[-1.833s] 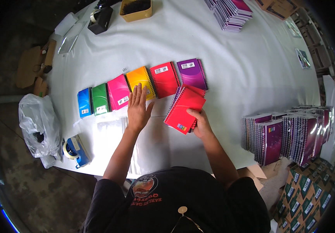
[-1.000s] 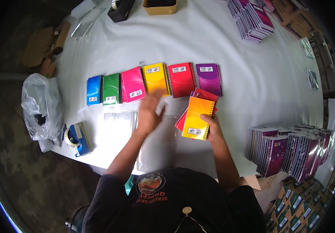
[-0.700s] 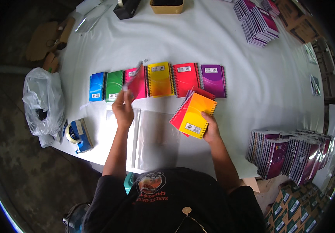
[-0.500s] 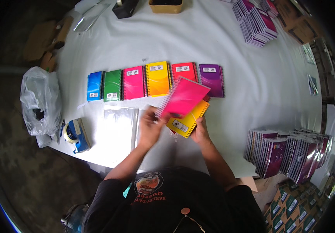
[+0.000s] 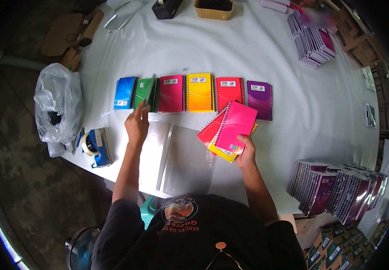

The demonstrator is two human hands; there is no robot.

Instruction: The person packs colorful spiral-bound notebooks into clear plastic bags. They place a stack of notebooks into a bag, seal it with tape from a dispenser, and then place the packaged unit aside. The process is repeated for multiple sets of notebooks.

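Note:
A row of spiral notebooks lies across the table: a blue notebook [image 5: 124,92], a green notebook [image 5: 143,90], a dark pink notebook [image 5: 171,96], a yellow one [image 5: 200,96], a red one [image 5: 229,90] and a purple one [image 5: 259,96]. My left hand [image 5: 136,126] pinches the lower edge of the green notebook, whose right side is tilted up. In my right hand [image 5: 247,153] is a fanned bundle: a bright pink notebook [image 5: 239,121] on top, with a red notebook [image 5: 210,128] and a yellow notebook [image 5: 223,154] showing beneath.
Clear plastic sleeves [image 5: 187,155] lie before me. To the left are a tape dispenser [image 5: 99,146] and a plastic bag [image 5: 57,105]. Stacked notebooks stand at right [image 5: 334,189] and far right [image 5: 313,45]. A tan bin [image 5: 214,12] and black dispenser [image 5: 167,9] sit at the back.
My left hand has left the bundle and moved left to the green notebook, lifting its edge. The pink notebook now rests on the bundle in my right hand, which has shifted right.

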